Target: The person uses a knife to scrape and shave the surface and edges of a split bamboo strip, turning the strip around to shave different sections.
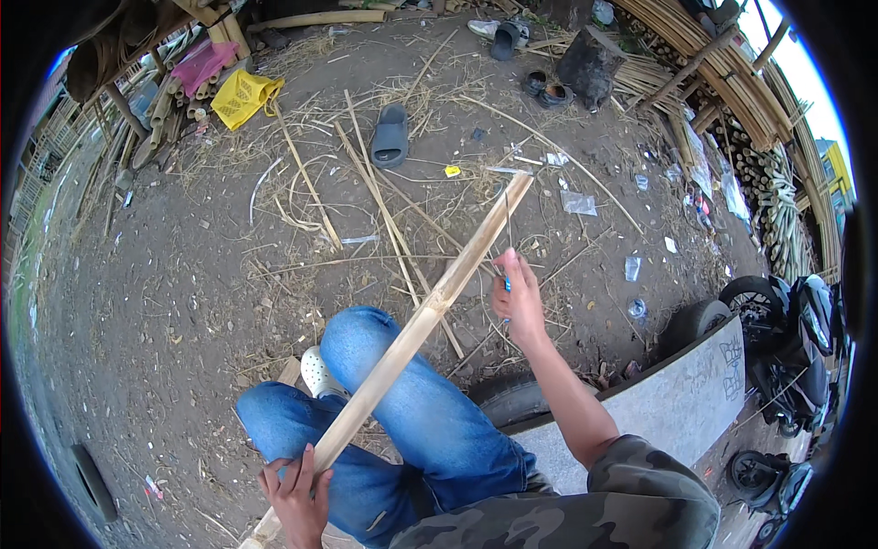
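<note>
A long split bamboo piece [384, 375] lies slantwise across my raised knee, its far end up and to the right. My left hand [297, 494] is wrapped round its near part, close to my lap. Beside the far end, my right hand [519, 297] is closed on a knife [508, 220]. The thin dark blade points away from me, along the bamboo's right side, and bits of blue show at the handle. Whether the blade touches the bamboo I cannot tell. Most of the handle is hidden in my fingers.
Bamboo strips [375, 188] and shavings litter the dirt around a grey slide sandal [390, 135]. A yellow bag [247, 97] lies at the far left. A grey board [658, 393] on tyres stands at my right, with motorbikes [786, 320] beyond. Bamboo stacks [713, 69] rise far right.
</note>
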Motion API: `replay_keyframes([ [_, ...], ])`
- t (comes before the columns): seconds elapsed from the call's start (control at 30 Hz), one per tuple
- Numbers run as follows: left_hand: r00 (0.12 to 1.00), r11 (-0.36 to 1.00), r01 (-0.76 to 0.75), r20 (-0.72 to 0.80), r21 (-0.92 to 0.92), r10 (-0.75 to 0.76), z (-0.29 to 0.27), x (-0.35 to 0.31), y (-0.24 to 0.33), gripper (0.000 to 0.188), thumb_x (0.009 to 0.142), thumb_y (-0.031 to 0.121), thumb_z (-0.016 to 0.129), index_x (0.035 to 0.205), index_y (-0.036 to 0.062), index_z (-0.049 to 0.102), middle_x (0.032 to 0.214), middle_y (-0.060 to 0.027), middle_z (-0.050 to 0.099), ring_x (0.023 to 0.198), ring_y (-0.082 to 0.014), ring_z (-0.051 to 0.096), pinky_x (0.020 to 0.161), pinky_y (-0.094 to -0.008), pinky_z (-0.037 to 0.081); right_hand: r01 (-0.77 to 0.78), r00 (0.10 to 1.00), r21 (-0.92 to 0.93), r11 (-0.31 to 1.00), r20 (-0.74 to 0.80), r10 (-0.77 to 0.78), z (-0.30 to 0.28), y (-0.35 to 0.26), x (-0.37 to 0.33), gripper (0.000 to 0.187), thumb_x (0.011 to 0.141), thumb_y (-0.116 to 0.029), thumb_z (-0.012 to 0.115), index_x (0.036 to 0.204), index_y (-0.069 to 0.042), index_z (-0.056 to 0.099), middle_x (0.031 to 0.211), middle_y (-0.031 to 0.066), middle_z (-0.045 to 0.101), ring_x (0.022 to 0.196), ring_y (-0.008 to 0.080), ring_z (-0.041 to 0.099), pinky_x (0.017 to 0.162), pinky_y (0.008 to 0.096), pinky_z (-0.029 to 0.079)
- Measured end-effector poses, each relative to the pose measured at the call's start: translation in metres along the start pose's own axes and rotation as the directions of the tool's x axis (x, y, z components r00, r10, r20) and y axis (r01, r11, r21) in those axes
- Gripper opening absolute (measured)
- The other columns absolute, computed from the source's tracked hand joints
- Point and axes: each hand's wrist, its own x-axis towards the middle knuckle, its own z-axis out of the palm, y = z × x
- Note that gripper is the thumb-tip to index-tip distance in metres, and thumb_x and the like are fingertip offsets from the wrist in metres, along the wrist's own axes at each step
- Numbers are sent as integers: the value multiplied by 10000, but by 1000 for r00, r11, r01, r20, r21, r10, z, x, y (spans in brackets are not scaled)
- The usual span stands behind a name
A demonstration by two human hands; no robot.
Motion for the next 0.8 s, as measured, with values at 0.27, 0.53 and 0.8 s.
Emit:
replay_keyframes([
  [0.27, 933, 938, -276, -178, 209, 314, -39, 26, 2, 430, 870, 314, 704, 1242, 106, 641, 876, -214, 672, 786, -377, 658, 756, -460, 529, 61, 997, 40, 997, -56, -59, 86, 36, -1, 267, 920, -275, 680, 933, -9, 657, 723, -23, 582, 658, 62, 470, 597, 269, 388],
  [0.53, 787, 568, -126, 267, -814, 556, -36, 27, 91, 307, 906, 234, 658, 1134, 28, 667, 1018, -196, 652, 975, -354, 616, 884, -431, 482, 150, 988, -87, 985, -12, -151, 102, 77, -34, 334, 961, -333, 616, 886, -8, 640, 728, 16, 617, 684, 101, 529, 655, 305, 443],
  [0.8, 654, 479, -80, 316, -874, 687, -26, 36, 94, 285, 909, 218, 651, 1100, 6, 668, 1028, -191, 650, 979, -342, 616, 873, -423, 484, 286, 957, -135, 949, -15, -291, 85, 72, -43, 338, 973, -320, 586, 872, -3, 644, 706, 62, 616, 694, 125, 538, 678, 336, 449],
])
